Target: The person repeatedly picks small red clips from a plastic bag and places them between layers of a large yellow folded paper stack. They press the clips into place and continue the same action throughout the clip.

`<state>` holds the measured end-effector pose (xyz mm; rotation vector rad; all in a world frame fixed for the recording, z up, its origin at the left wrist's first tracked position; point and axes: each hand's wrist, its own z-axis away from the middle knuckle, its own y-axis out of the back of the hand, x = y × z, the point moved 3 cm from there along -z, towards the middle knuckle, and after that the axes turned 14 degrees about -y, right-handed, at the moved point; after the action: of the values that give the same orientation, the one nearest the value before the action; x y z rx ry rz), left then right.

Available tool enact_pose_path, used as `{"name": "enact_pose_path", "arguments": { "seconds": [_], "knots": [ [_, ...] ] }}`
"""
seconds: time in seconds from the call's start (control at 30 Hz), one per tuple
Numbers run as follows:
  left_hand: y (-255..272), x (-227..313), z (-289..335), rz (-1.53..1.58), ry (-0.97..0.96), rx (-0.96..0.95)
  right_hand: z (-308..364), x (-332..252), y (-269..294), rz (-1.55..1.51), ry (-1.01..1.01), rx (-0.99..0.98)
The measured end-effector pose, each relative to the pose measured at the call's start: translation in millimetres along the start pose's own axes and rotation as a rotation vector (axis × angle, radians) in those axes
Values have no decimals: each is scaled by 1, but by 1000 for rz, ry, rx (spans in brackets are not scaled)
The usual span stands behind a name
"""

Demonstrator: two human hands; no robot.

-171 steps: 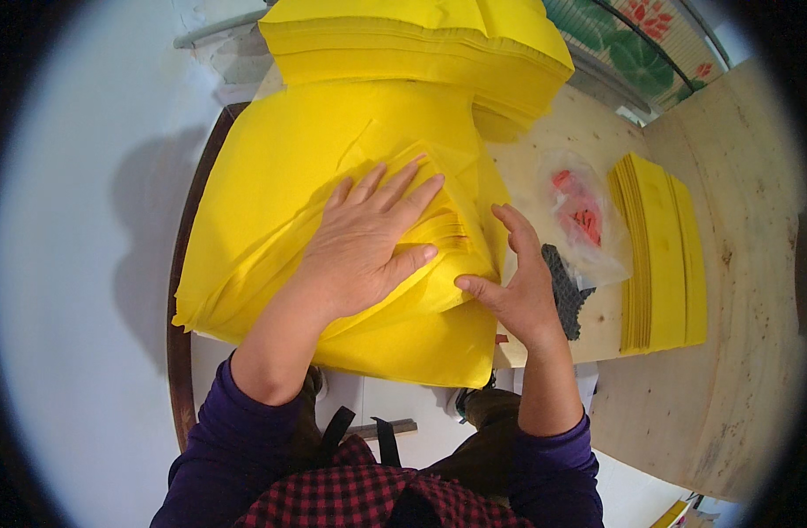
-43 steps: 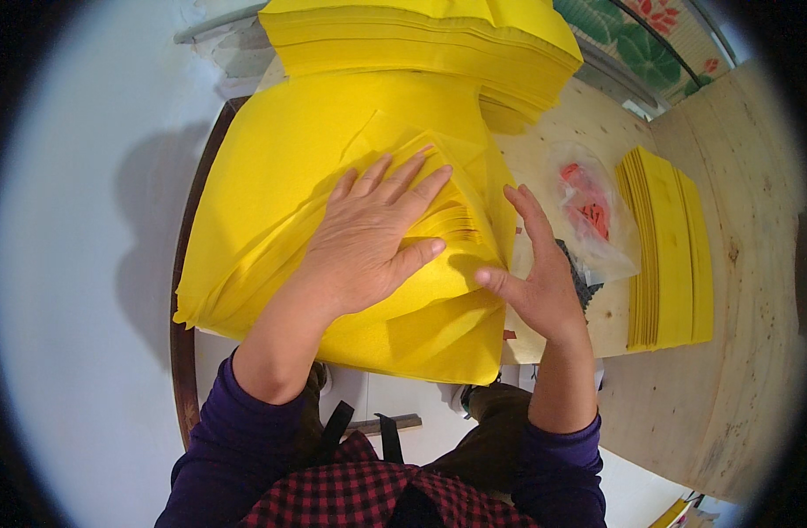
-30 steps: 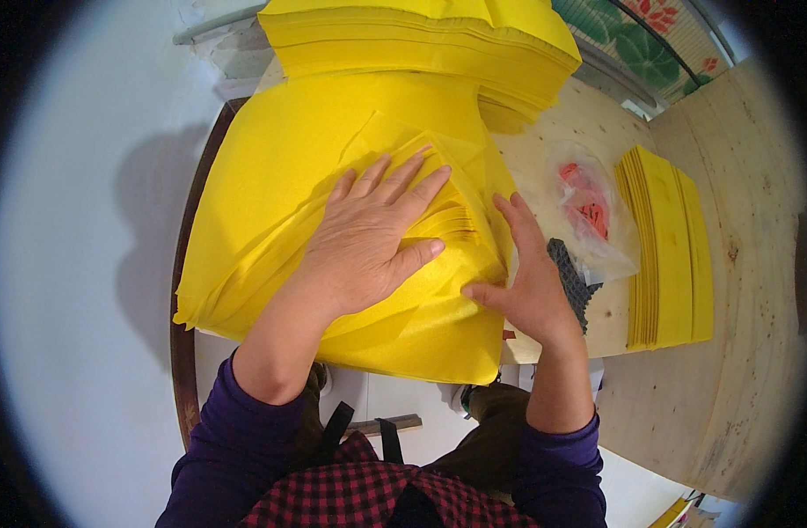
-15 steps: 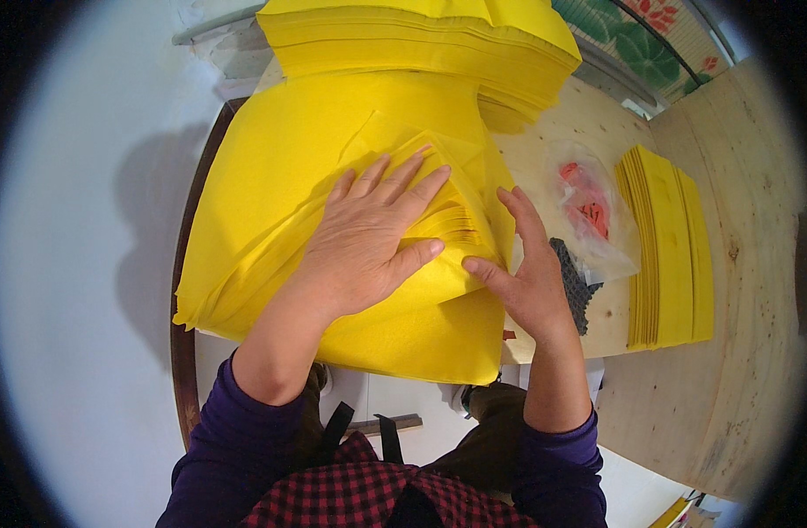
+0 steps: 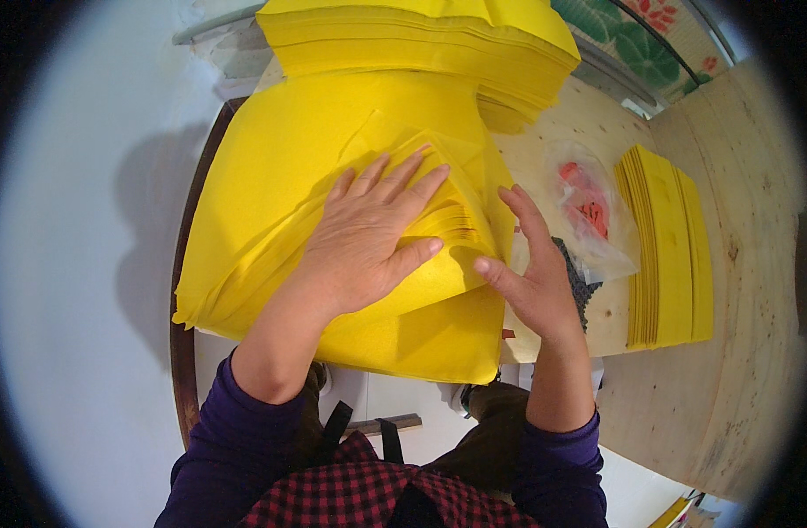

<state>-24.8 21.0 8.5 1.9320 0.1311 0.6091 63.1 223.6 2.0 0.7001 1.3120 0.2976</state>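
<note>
The left hand [image 5: 364, 233] lies flat on the yellow pile [image 5: 280, 167], fingers spread, pressing rather than pinching. The right hand [image 5: 541, 286] is at the pile's right edge, thumb and fingers wide apart with nothing clasped between them; I can't tell from here whether the thumb touches the cloth. The pile lies right in front of the person, its upper layers folded back under the left palm.

I'd judge each sheet light, soft and limp, apt to crease and slide, though the whole pile looks heavy. A layer is best pinched at its loose right edge, with a flat palm steadying the rest.

Beyond the pile rises a thick yellow stack [image 5: 412, 53]; to its right are a clear plastic bag [image 5: 616, 242] and folded yellow bundle [image 5: 667, 255].
</note>
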Motion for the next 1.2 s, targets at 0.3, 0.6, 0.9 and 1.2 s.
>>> {"name": "enact_pose_path", "arguments": {
  "seconds": [0.3,0.6,0.9,1.2],
  "knots": [
    [1,1,0,-12,5,-7,5,-2,-4,98,-16,-52],
    [1,1,0,3,9,-6,2,-2,-4,-64,-7,-23],
    [2,2,0,6,15,-15,3,-2,-9,47,-28,-32],
    [1,1,0,1,1,6,4,-6,7,13,14,-88]
  ]
}}
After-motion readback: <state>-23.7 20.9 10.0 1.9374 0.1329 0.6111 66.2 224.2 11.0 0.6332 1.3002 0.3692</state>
